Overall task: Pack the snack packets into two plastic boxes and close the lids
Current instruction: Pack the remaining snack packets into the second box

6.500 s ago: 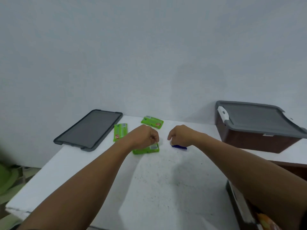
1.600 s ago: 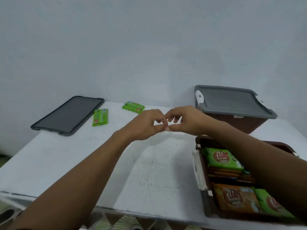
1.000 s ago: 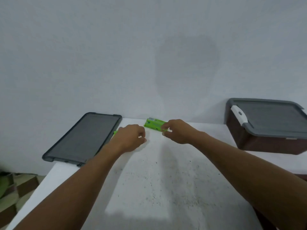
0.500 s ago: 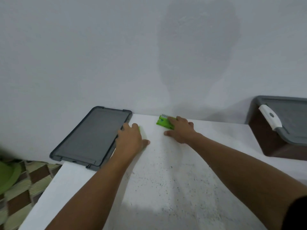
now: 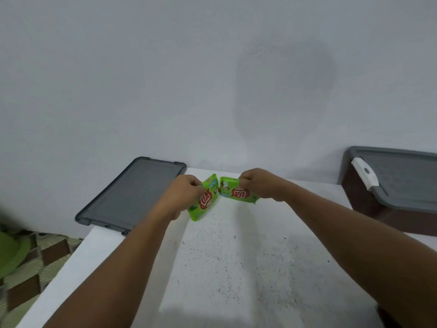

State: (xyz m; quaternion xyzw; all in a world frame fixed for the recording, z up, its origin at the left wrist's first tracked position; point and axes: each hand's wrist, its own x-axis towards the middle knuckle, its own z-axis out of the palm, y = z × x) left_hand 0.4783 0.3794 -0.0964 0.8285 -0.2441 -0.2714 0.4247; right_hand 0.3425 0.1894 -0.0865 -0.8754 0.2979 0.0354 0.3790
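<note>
While I hold two green snack packets over the far end of the table (image 5: 236, 268), my left hand (image 5: 184, 194) grips the left packet (image 5: 205, 201), slanting away rightward; my right hand (image 5: 259, 185) pinches the right packet (image 5: 240, 192), lying crosswise. One closed box (image 5: 387, 209) sits at the right and one loose lid (image 5: 132, 195) at the left.

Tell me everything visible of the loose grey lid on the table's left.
The loose grey lid is a dark grey rectangle, plastic by its look, with rounded corners, a raised rim and a flat recessed panel. It lies flat at the table's far left, near the wall, its near left corner jutting past the table edge. Only the table visibly touches it.
</note>
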